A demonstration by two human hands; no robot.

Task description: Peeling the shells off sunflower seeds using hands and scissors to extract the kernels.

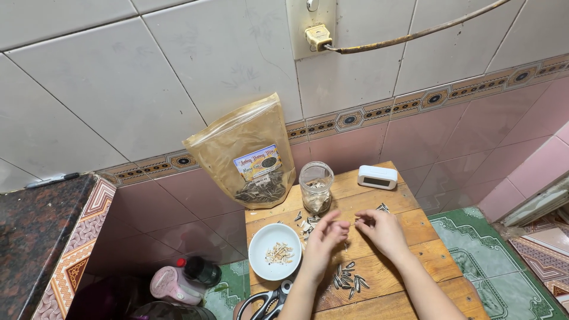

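My left hand (pixel 323 242) and my right hand (pixel 381 230) meet over a small wooden slatted table (pixel 415 228), fingertips pinched together on a small sunflower seed too tiny to make out clearly. A pile of striped sunflower seeds (pixel 348 279) lies just below my left hand. Left of that hand stands a white bowl (pixel 274 251) holding pale shelled kernels. A clear glass jar (pixel 316 186) with shell bits stands behind the hands, with loose shells (pixel 306 224) at its foot.
A brown resealable bag of seeds (pixel 249 153) leans on the tiled wall. A white digital clock (pixel 377 176) sits at the table's back. Black-handled scissors (pixel 265 301) lie at the front left. Plastic bottles (pixel 184 281) stand on the floor. A plug and cord (pixel 320 37) hang above.
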